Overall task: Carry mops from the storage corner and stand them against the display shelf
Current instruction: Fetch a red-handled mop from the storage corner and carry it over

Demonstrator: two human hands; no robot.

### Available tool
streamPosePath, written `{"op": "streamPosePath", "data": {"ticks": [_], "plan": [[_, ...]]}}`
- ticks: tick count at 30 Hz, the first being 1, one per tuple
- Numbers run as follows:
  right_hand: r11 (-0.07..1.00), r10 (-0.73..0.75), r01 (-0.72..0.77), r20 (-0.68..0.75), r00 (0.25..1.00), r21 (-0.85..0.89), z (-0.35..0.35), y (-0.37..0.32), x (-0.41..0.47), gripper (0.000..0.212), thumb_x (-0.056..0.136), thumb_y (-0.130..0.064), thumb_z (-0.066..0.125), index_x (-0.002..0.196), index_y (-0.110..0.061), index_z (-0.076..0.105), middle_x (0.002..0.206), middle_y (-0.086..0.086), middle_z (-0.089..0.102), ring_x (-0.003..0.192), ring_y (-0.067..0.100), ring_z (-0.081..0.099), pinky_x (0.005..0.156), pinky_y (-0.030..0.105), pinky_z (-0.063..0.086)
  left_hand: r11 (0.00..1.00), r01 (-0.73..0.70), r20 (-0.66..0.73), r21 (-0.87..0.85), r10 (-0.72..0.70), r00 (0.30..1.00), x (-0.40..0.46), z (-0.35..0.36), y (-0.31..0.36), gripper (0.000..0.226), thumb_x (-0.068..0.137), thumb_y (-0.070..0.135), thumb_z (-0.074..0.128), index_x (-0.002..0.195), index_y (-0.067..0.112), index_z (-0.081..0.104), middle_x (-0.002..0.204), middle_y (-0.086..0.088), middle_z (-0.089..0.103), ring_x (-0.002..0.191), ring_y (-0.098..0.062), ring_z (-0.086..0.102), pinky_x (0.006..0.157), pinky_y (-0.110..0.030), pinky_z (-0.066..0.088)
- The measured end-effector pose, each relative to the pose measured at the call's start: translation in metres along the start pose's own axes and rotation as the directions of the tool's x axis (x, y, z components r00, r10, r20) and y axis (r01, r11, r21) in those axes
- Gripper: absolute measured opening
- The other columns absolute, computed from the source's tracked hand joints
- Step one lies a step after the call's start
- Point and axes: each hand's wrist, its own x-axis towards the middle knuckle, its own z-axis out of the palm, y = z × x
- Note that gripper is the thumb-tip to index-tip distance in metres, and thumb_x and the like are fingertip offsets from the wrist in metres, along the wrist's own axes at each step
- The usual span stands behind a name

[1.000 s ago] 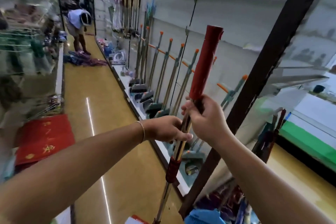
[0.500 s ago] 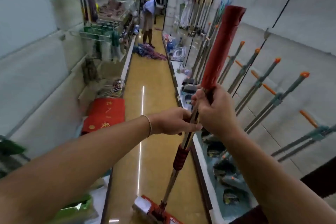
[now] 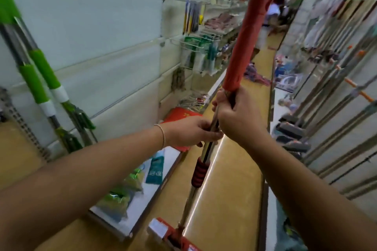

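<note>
While both hands hold the red mop [image 3: 242, 51] upright in the middle of the aisle, this mop is not yet placed. The left hand [image 3: 189, 131] grips the metal shaft, and the right hand [image 3: 238, 120] is closed around it just above, under the red sleeve. The mop head [image 3: 173, 234] is low near the floor. Several mops [image 3: 318, 112] already lean on the display shelf [image 3: 344, 128] at the right, so I judge the work is partly done.

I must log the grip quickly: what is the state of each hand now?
Left hand: closed around the metal pole of the red mop.
Right hand: closed around the same pole, just below the red grip.
</note>
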Motion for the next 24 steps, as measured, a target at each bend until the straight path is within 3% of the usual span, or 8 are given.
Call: {"op": "streamPosePath", "data": {"ticks": [3, 5, 7, 12, 15, 18, 20, 24], "plan": [[0.996, -0.086, 0.085, 0.051, 0.995, 0.034, 0.004, -0.002, 0.01, 0.012, 0.098, -0.029, 0.053, 0.103, -0.017, 0.055, 0.086, 0.008, 0.065, 0.077, 0.025, 0.065, 0.071, 0.054, 0.055, 0.998, 0.046, -0.082, -0.038, -0.049, 0.995, -0.008, 0.001, 0.004, 0.03, 0.09, 0.045, 0.055, 0.098, 0.019, 0.066, 0.091, 0.004, 0.068, 0.093, -0.022, 0.065, 0.096, -0.049, 0.05], [0.991, -0.127, 0.122, 0.078, 0.989, 0.061, 0.008, -0.005, 0.013, 0.013, 0.097, -0.027, 0.055, 0.102, -0.015, 0.055, 0.085, 0.008, 0.064, 0.077, 0.025, 0.064, 0.071, 0.054, 0.055, 0.996, 0.063, -0.142, -0.057, -0.071, 0.987, -0.017, 0.002, 0.004, 0.024, 0.084, 0.051, 0.053, 0.086, 0.031, 0.066, 0.083, 0.005, 0.065, 0.085, -0.022, 0.062, 0.094, -0.052, 0.05], [0.983, -0.167, 0.156, 0.109, 0.98, 0.1, 0.014, -0.01, 0.016, 0.012, 0.097, -0.025, 0.056, 0.099, -0.013, 0.056, 0.083, 0.011, 0.064, 0.075, 0.027, 0.064, 0.07, 0.052, 0.055, 0.994, 0.078, -0.21, -0.077, -0.092, 0.973, -0.028, 0.001, 0.003, 0.023, 0.082, 0.053, 0.054, 0.082, 0.032, 0.064, 0.082, 0.0, 0.061, 0.081, -0.021, 0.057, 0.089, -0.054, 0.048], [0.959, -0.253, 0.224, 0.166, 0.953, 0.174, 0.03, -0.033, 0.022, 0.013, 0.097, -0.027, 0.059, 0.093, -0.015, 0.057, 0.082, 0.012, 0.067, 0.072, 0.026, 0.065, 0.064, 0.041, 0.055, 0.991, 0.105, -0.306, -0.083, -0.126, 0.944, -0.058, -0.014, 0.011, 0.022, 0.097, 0.028, 0.048, 0.1, 0.01, 0.06, 0.095, -0.004, 0.063, 0.084, -0.011, 0.059, 0.076, -0.027, 0.047], [0.95, -0.278, 0.238, 0.202, 0.939, 0.202, 0.04, -0.049, 0.024, 0.015, 0.097, -0.029, 0.059, 0.096, -0.014, 0.058, 0.085, 0.012, 0.067, 0.076, 0.028, 0.066, 0.071, 0.049, 0.057, 0.987, 0.147, -0.336, -0.069, -0.161, 0.928, -0.074, -0.026, 0.014, 0.034, 0.094, 0.035, 0.047, 0.105, 0.006, 0.062, 0.103, -0.009, 0.067, 0.097, -0.022, 0.064, 0.085, -0.037, 0.053], [0.949, -0.282, 0.234, 0.237, 0.93, 0.211, 0.047, -0.061, 0.027, 0.014, 0.098, -0.027, 0.058, 0.1, -0.012, 0.057, 0.088, 0.013, 0.067, 0.08, 0.029, 0.066, 0.075, 0.052, 0.056, 0.982, 0.182, -0.356, -0.049, -0.187, 0.915, -0.085, -0.037, 0.013, 0.021, 0.102, 0.029, 0.046, 0.104, 0.015, 0.062, 0.108, -0.008, 0.068, 0.104, -0.023, 0.065, 0.095, -0.047, 0.051], [0.949, -0.283, 0.233, 0.245, 0.927, 0.211, 0.051, -0.067, 0.03, 0.014, 0.098, -0.026, 0.057, 0.101, -0.012, 0.057, 0.088, 0.013, 0.067, 0.081, 0.03, 0.066, 0.076, 0.054, 0.056, 0.983, 0.177, -0.368, -0.038, -0.179, 0.912, -0.089, -0.042, 0.013, 0.016, 0.101, 0.032, 0.046, 0.096, 0.026, 0.06, 0.103, -0.002, 0.069, 0.101, -0.018, 0.066, 0.095, -0.046, 0.052], [0.954, -0.27, 0.224, 0.242, 0.932, 0.202, 0.056, -0.074, 0.036, 0.014, 0.098, -0.026, 0.056, 0.101, -0.012, 0.056, 0.091, 0.015, 0.067, 0.082, 0.032, 0.067, 0.077, 0.055, 0.056, 0.986, 0.163, -0.383, -0.025, -0.16, 0.91, -0.09, -0.052, 0.015, 0.017, 0.101, 0.036, 0.046, 0.093, 0.029, 0.058, 0.099, 0.002, 0.069, 0.098, -0.015, 0.066, 0.094, -0.043, 0.053]]}}
